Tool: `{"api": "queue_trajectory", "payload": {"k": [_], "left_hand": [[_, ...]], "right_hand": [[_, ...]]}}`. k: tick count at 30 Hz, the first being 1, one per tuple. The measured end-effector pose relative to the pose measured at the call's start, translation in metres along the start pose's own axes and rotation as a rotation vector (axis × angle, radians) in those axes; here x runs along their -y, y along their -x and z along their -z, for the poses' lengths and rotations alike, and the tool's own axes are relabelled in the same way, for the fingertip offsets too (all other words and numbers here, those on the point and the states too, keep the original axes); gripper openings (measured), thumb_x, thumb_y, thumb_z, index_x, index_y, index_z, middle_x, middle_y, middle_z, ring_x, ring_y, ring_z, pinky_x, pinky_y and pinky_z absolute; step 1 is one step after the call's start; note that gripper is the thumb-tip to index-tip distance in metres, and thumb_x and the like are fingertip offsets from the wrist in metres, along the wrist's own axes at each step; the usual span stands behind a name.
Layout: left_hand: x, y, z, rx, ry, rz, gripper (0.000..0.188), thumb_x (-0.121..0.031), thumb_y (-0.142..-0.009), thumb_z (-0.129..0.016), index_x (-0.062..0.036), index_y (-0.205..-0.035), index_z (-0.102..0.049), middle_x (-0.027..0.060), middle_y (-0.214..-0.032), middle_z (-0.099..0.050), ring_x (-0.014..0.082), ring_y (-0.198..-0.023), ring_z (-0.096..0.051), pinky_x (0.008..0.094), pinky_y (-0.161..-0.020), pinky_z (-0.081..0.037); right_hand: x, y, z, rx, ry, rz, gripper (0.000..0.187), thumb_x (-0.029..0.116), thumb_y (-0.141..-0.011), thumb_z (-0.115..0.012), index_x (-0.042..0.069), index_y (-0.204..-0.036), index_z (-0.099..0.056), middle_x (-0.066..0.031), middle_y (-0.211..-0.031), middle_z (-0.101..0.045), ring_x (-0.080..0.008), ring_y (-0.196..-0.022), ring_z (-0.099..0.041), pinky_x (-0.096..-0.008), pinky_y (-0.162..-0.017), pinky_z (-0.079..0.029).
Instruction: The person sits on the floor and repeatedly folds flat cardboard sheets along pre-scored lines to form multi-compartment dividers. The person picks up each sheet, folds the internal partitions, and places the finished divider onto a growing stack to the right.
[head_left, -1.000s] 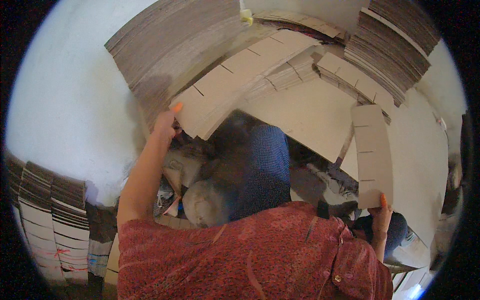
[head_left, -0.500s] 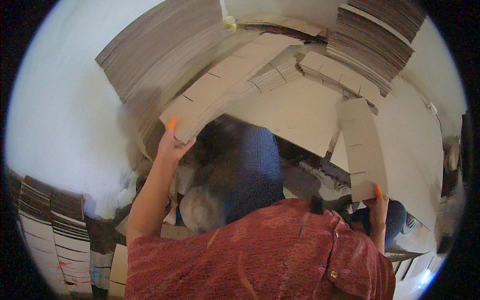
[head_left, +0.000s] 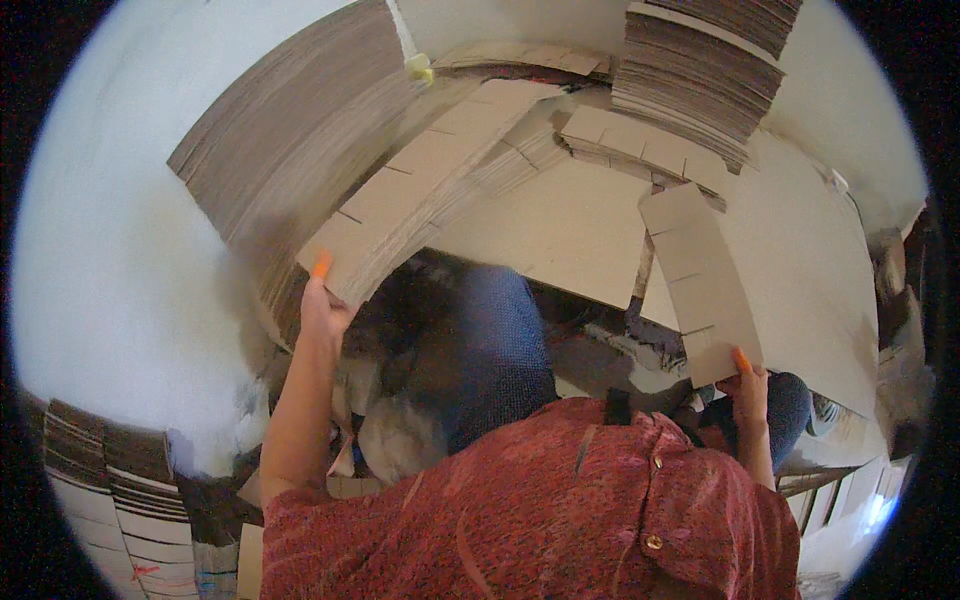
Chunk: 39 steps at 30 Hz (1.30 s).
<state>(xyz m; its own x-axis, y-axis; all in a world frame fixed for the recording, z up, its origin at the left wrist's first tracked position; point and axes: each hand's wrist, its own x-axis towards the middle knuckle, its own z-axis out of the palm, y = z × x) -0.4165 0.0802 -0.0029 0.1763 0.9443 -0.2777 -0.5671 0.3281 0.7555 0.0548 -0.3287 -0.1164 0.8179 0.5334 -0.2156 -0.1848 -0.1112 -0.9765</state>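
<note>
On the left, my left hand is closed on the near end of a stack of slotted cardboard strips. Its thumb wears an orange finger cover and lies on the top strip; the fingers underneath are hidden. My right hand, also with an orange thumb cover, grips the near end of a single long cardboard strip with short slits along one edge. That strip's far end reaches up to a shorter pile of slotted strips at the back right.
A large cardboard sheet lies between the strips. Tall cardboard stacks stand at the back left and back right. More stacked cardboard is at the lower left. My knee is below the sheet's near edge.
The whole view has shifted, so the surroundings sit farther left. My right hand and its strip are slightly higher in the picture. Both hands keep their hold.
</note>
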Motion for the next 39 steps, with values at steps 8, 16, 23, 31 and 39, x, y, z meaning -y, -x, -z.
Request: {"api": "queue_trajectory", "payload": {"k": [8, 16, 23, 31, 39], "left_hand": [[-0.076, -0.029, -0.023, 0.089, -0.254, -0.351, 0.050, -0.018, -0.078, -0.065, -0.0041, -0.121, -0.045, 0.0105, -0.109, -0.056, 0.0242, -0.098, -0.056, 0.0413, -0.084, -0.047], [-0.104, 0.024, -0.081, 0.050, -0.911, -0.934, 0.059, -0.016, -0.075, -0.070, 0.0027, -0.122, -0.040, 0.0114, -0.108, -0.055, 0.0215, -0.097, -0.054, 0.0344, -0.084, -0.045], [-0.033, -0.002, 0.090, 0.287, -1.579, -1.438, 0.060, -0.020, -0.073, -0.069, -0.0009, -0.121, -0.039, 0.0150, -0.121, -0.045, 0.0312, -0.112, -0.043, 0.0401, -0.095, -0.033], [0.040, 0.043, 0.067, 0.304, -1.449, -1.416, 0.051, -0.018, -0.073, -0.066, -0.0064, -0.117, -0.044, 0.0158, -0.123, -0.043, 0.0359, -0.116, -0.040, 0.0470, -0.098, -0.030], [-0.018, 0.039, 0.081, 0.271, -1.828, -0.979, 0.061, 0.002, -0.068, -0.059, -0.0080, -0.127, -0.044, 0.0149, -0.130, -0.042, 0.0333, -0.122, -0.037, 0.0401, -0.103, -0.029]], "right_hand": [[0.011, 0.006, -0.008, 0.016, 0.076, -0.062, 0.042, 0.035, -0.082, -0.060, -0.005, -0.093, -0.059, -0.0112, -0.078, -0.061, -0.0188, -0.064, -0.062, -0.0300, -0.057, -0.054], [-0.007, -0.002, 0.002, 0.021, 0.130, -0.036, 0.047, 0.040, -0.081, -0.059, -0.005, -0.092, -0.059, -0.0129, -0.075, -0.062, -0.0195, -0.065, -0.063, -0.0307, -0.055, -0.054], [-0.001, -0.003, -0.010, 0.043, 0.137, -0.062, 0.047, 0.041, -0.080, -0.059, -0.005, -0.088, -0.060, -0.0131, -0.073, -0.063, -0.0207, -0.063, -0.064, -0.0308, -0.055, -0.054], [-0.006, -0.006, -0.004, 0.004, 0.132, -0.089, 0.045, 0.039, -0.080, -0.060, -0.004, -0.091, -0.060, -0.0125, -0.073, -0.063, -0.0200, -0.061, -0.063, -0.0295, -0.052, -0.053], [0.008, 0.000, -0.009, 0.039, 0.239, -0.144, 0.038, 0.032, -0.083, -0.059, -0.004, -0.095, -0.058, -0.0114, -0.073, -0.062, -0.0186, -0.058, -0.061, -0.0288, -0.049, -0.052]]}}
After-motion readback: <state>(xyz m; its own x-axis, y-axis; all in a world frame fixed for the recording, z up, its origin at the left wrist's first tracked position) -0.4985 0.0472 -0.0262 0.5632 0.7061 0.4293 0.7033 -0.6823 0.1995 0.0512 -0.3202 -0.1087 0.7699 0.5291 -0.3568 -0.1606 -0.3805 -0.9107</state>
